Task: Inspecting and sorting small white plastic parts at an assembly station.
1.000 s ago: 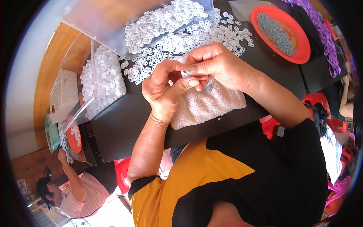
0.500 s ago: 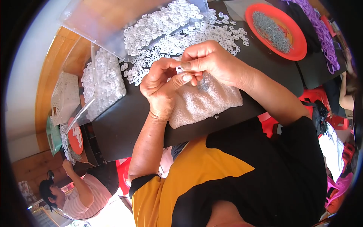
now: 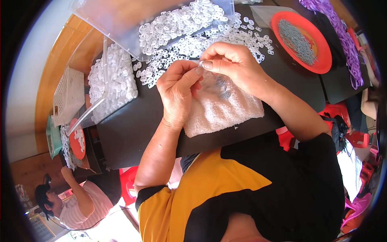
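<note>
Above a pale towel point(image 3: 225, 115), my two hands meet fingertip to fingertip. My left hand point(image 3: 177, 88) is closed in a pinch on a small white plastic piece point(image 3: 200, 63), of which only a bit shows between the fingers. From the other side, my right hand point(image 3: 238, 66) pinches the same piece with thumb and forefinger. Whether a metal pin is also in the fingers is hidden. On the towel below lie some thin grey metal pins point(image 3: 223, 86). Just beyond my hands spreads a heap of white two-holed oval pieces point(image 3: 185, 46).
A clear bin point(image 3: 121, 34) tips its white pieces onto the dark table point(image 3: 137, 141). Left of it is another clear box point(image 3: 105, 80) of white pieces. A red plate point(image 3: 325, 66) of grey pins sits far right, near purple ribbons point(image 3: 342, 40). A co-worker point(image 3: 80, 201) sits lower left.
My fingertips have closed in around the white piece, so less of it shows. My left hand has turned slightly and the right thumb presses nearer. The whole view has shifted a little.
</note>
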`<state>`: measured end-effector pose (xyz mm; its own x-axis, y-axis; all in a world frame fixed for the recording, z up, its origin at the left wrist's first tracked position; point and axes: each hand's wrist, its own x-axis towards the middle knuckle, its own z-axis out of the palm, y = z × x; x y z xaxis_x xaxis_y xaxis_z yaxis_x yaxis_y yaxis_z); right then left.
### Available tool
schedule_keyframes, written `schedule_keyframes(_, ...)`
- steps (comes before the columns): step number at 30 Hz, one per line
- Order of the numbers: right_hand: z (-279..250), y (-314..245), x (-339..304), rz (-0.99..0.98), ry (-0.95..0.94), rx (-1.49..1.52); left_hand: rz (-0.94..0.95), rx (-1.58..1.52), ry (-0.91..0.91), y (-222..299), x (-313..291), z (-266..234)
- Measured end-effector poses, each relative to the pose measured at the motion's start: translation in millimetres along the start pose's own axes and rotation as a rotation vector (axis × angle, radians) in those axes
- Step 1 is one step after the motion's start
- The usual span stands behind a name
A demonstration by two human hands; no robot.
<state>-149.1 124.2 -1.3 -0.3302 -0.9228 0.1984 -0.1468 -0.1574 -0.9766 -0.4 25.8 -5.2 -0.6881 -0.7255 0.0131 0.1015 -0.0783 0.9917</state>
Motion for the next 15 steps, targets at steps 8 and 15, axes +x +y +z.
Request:
schedule_keyframes(8,-2.1,3.0,2.2,0.065,-0.006,0.076,-0.076,0.007,-0.026,2.6,-2.4,8.2)
schedule_keyframes(15,-2.0,0.1,0.0,0.057,0.012,0.018,-0.062,0.015,-0.07,-1.3,-1.5,6.3)
